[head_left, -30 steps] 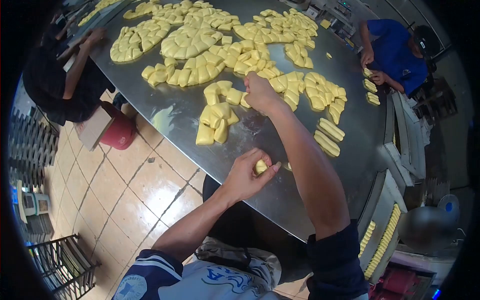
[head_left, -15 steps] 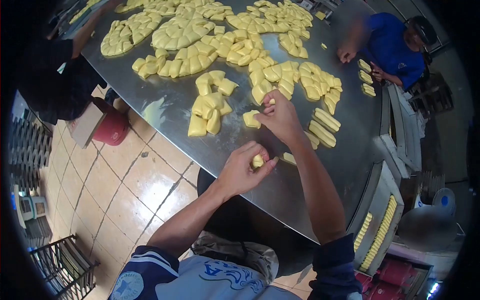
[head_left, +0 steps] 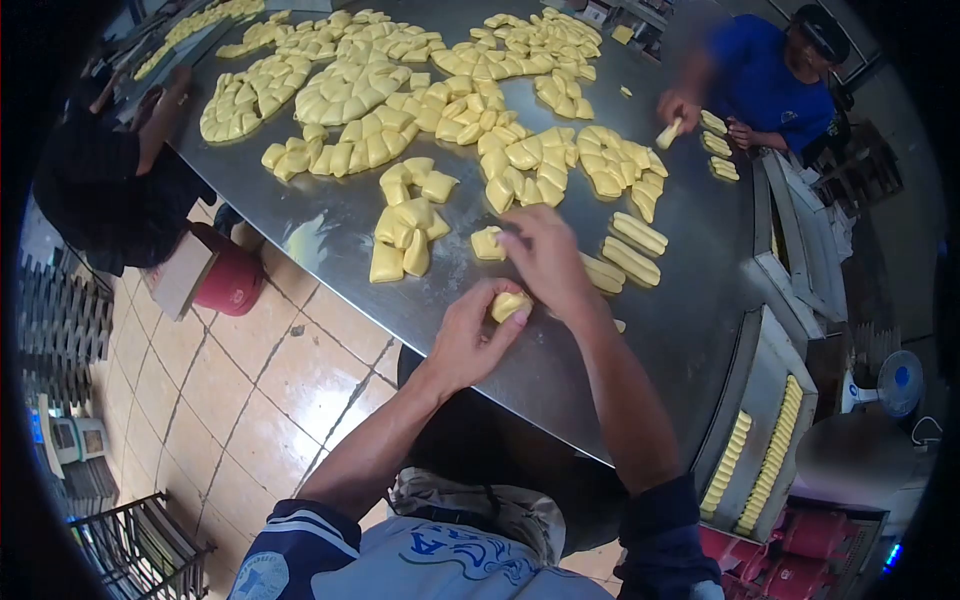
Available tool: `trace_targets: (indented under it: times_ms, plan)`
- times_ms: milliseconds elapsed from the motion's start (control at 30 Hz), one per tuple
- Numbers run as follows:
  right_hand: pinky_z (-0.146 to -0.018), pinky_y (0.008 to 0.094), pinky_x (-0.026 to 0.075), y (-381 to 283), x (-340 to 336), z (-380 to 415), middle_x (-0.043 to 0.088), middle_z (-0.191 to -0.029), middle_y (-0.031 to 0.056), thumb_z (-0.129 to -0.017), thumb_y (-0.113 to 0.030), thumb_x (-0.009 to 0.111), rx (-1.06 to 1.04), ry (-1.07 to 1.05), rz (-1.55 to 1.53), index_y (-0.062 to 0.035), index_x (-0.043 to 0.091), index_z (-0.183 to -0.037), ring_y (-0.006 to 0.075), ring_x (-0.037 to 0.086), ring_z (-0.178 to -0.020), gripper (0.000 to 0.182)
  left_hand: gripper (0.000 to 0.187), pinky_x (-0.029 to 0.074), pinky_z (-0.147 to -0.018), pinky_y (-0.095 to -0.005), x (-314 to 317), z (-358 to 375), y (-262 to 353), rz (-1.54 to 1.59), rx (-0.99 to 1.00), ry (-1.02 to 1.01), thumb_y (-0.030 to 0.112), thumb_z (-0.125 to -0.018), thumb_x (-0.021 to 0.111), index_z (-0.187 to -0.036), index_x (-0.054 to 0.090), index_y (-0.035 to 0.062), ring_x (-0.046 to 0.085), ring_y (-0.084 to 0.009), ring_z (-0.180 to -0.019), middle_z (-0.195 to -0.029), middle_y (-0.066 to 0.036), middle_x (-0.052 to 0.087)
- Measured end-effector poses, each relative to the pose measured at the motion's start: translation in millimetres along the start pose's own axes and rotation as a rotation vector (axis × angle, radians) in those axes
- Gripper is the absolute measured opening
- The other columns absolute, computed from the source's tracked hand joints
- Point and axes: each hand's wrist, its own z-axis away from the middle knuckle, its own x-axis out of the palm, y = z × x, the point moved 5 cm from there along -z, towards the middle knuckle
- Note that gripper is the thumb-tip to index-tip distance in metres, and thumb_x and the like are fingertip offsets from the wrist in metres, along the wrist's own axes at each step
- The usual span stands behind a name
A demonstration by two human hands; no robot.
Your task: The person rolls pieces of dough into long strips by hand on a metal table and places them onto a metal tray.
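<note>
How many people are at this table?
3. The camera wearer at the near edge, left hand pinching a dough piece; a person in blue at the far right; a person in dark clothes at the left. Others may be hidden.

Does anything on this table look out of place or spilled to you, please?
Nothing stands out. The dough pieces lie in clusters on the steel table, none on the floor. The left hand holds one piece, the right hand hovers beside it, and finished rolls lie in neat rows.

One head-worn camera looks forward and steeply down from close above a shiny steel worktable (head_left: 330, 225). Its wide fisheye view also takes in the tiled beige floor (head_left: 240, 380) on the left.
</note>
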Motion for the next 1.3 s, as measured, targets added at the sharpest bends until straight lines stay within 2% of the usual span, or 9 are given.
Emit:
trace_targets:
  times_ms: [100, 233, 367, 500, 667, 867, 967, 1167, 1300]
  plan:
    - [-0.072, 0.0341, 0.053, -6, -46, 25, 0.066, -0.098, 0.0143, -0.087, -0.012, 0.067, 0.209, 0.101, -0.189, -0.0009, 0.065, -0.104, 0.0255, 0.067, -0.082, 0.02, 0.032, 0.047, -0.085, -0.0323, -6, 1, 0, -0.092, 0.098, 0.117, 0.021, -0.093, 0.062, -0.121, 0.059, 0.0037, 0.058, -0.0219, -0.103, -0.112, -0.014, 0.057]
    - [-0.073, 0.0295, 0.054, -13, -61, 99, 0.068, -0.098, 0.0114, -0.09, -0.009, 0.065, 0.423, 0.016, -0.36, 0.0001, 0.064, -0.108, 0.0155, 0.067, -0.086, 0.02, 0.045, 0.034, -0.104, -0.0303, 19, -3, 15, 0.377, -0.206, -0.201, 0.021, -0.1, 0.054, -0.14, 0.047, 0.0036, 0.048, -0.0183, -0.119, -0.127, -0.01, 0.053]
    - [-0.077, 0.0292, 0.055, -9, -82, 146, 0.067, -0.101, 0.013, -0.091, -0.008, 0.065, 0.578, 0.298, -0.677, 0.005, 0.06, -0.115, 0.0167, 0.066, -0.091, 0.028, 0.052, 0.045, -0.095, -0.0271, 61, -1, 41, 0.432, -0.065, -0.112, 0.013, -0.097, 0.058, -0.144, 0.04, -0.0006, 0.056, -0.0163, -0.113, -0.135, -0.015, 0.053]
    - [-0.08, 0.0292, 0.054, -12, -97, 173, 0.064, -0.11, 0.0155, -0.091, -0.007, 0.065, 0.666, 0.421, -0.705, 0.0078, 0.054, -0.122, 0.018, 0.065, -0.093, 0.036, 0.049, 0.047, -0.092, -0.0249, 102, 8, 46, 0.596, -0.314, -0.409, 0.012, -0.097, 0.06, -0.141, 0.044, -0.0008, 0.058, -0.01, -0.107, -0.121, -0.01, 0.064]
    - [-0.084, 0.0281, 0.053, 5, -104, 199, 0.064, -0.112, 0.0153, -0.092, -0.009, 0.066, 0.766, 0.548, -0.867, 0.0077, 0.054, -0.127, 0.0159, 0.064, -0.095, 0.041, 0.049, 0.045, -0.094, -0.0238, 123, 15, 52, 0.671, -0.363, -0.383, 0.018, -0.099, 0.058, -0.141, 0.044, -0.003, 0.058, -0.0082, -0.106, -0.119, -0.009, 0.065]
    - [-0.079, 0.027, 0.056, -9, -120, 200, 0.067, -0.104, 0.0108, -0.09, -0.005, 0.066, 0.726, 0.471, -0.947, 0.0068, 0.065, -0.11, 0.0149, 0.065, -0.092, 0.023, 0.047, 0.045, -0.094, -0.0243, 129, 15, 55, 0.758, -0.368, -0.259, 0.017, -0.098, 0.059, -0.139, 0.046, -0.0027, 0.059, -0.0098, -0.104, -0.118, -0.008, 0.066]
    - [-0.074, 0.0259, 0.057, -7, -121, 205, 0.067, -0.103, 0.011, -0.088, -0.002, 0.067, 0.648, 0.395, -0.52, 0.0055, 0.066, -0.108, 0.0144, 0.065, -0.09, 0.021, 0.041, 0.049, -0.088, -0.0238, 132, 17, 58, 0.408, -0.351, -0.444, 0.014, -0.095, 0.063, -0.132, 0.055, -0.0026, 0.062, -0.0108, -0.097, -0.11, -0.009, 0.069]
    - [-0.064, 0.0227, 0.054, -5, -125, 206, 0.066, -0.106, 0.0069, -0.085, -0.002, 0.07, 0.613, 0.458, -0.437, 0.0021, 0.07, -0.103, 0.0103, 0.065, -0.084, 0.019, 0.034, 0.054, -0.08, -0.0236, 130, 19, 46, 0.475, -0.475, -0.385, 0.012, -0.094, 0.064, -0.124, 0.06, -0.0028, 0.065, -0.0114, -0.091, -0.106, -0.011, 0.069]
    - [-0.068, 0.0238, 0.055, 5, -119, 209, 0.064, -0.107, 0.0077, -0.083, -0.001, 0.072, 0.721, 0.459, -0.791, -0.0002, 0.067, -0.11, 0.0115, 0.065, -0.087, 0.028, 0.039, 0.053, -0.082, -0.0229, 133, 25, 39, 0.782, -0.66, -0.326, 0.012, -0.094, 0.064, -0.128, 0.056, -0.0051, 0.065, -0.0113, -0.093, -0.11, -0.011, 0.068]
